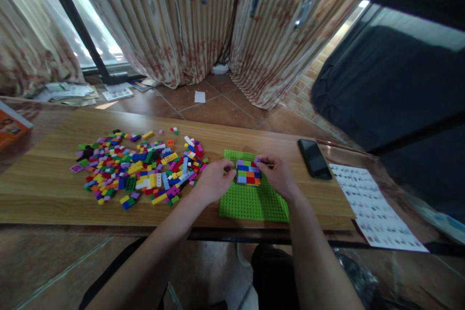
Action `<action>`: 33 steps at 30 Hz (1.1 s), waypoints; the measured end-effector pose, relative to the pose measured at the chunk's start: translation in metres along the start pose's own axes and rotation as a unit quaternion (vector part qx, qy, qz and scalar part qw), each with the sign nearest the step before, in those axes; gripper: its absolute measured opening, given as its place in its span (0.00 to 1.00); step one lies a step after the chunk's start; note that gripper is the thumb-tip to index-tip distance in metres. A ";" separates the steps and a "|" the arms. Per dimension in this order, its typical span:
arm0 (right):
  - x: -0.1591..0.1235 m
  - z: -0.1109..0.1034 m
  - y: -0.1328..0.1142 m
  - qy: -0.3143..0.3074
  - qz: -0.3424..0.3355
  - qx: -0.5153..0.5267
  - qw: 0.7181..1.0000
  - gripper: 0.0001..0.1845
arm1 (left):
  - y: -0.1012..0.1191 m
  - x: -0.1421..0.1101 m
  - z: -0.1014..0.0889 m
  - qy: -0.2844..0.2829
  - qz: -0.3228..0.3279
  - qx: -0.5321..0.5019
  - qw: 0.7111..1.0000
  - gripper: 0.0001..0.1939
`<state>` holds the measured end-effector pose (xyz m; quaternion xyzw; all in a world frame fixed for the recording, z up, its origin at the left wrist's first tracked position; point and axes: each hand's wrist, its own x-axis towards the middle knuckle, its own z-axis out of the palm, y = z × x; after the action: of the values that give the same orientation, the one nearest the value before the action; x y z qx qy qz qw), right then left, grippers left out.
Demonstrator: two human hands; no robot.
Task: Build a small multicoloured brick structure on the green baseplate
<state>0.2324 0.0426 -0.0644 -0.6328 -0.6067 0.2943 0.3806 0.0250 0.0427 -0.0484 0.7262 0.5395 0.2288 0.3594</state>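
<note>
A green studded baseplate (250, 206) lies on the wooden table, with a multicoloured patchwork of toy bricks (248, 174) built up on it. My left hand (216, 180) is closed at the left side of this patchwork, thumb and forefinger drawn together; what they hold, if anything, is too small to make out. On the other side, my right hand (279, 175) pinches a small purple brick (257, 160) at the patchwork's far right corner. Whether that brick is pressed onto the studs cannot be seen.
A wide heap of loose toy bricks (136, 167) spreads over the left of the wooden table (47, 174). To the right lie a black phone (314, 159) and a printed sheet (378, 208) overhanging the edge. Curtains (170, 24) hang beyond the table.
</note>
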 end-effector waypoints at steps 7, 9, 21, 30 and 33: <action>-0.001 -0.001 0.000 -0.019 -0.018 -0.009 1.000 0.13 | 0.001 -0.001 -0.001 -0.007 -0.002 0.009 1.000 0.13; -0.002 0.000 0.000 -0.023 -0.017 -0.009 1.000 0.14 | 0.001 -0.001 0.000 -0.007 -0.006 0.013 1.000 0.13; -0.004 -0.005 -0.003 -0.032 -0.020 -0.057 0.998 0.16 | 0.002 -0.002 -0.002 -0.013 -0.012 0.022 1.000 0.14; -0.002 -0.002 -0.001 -0.011 -0.019 -0.052 0.998 0.14 | 0.003 -0.002 -0.001 -0.018 -0.007 0.029 0.999 0.13; -0.001 -0.002 0.001 -0.014 -0.016 -0.026 0.999 0.14 | 0.003 -0.003 -0.001 -0.017 -0.012 0.032 0.999 0.13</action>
<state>0.2351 0.0415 -0.0644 -0.6286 -0.6293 0.2813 0.3601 0.0255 0.0399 -0.0455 0.7347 0.5492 0.1943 0.3476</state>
